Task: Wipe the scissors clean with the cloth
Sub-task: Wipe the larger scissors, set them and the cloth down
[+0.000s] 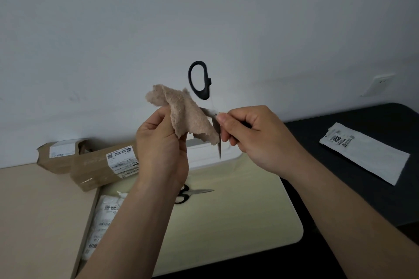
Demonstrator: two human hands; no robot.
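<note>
Hiding one scissors [205, 91] blade, cloth [189, 118], left hand [161, 145]

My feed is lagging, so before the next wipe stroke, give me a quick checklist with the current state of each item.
1. The left hand grips the cloth: ok.
2. The right hand holds the scissors: ok.
3. The scissors are open, blades spread: ok.
4. The cloth touches the upper blade: ok.
5. Right fingers are off the edge of the down-pointing blade: cannot tell.
6. Blades clean: cannot tell.
</note>
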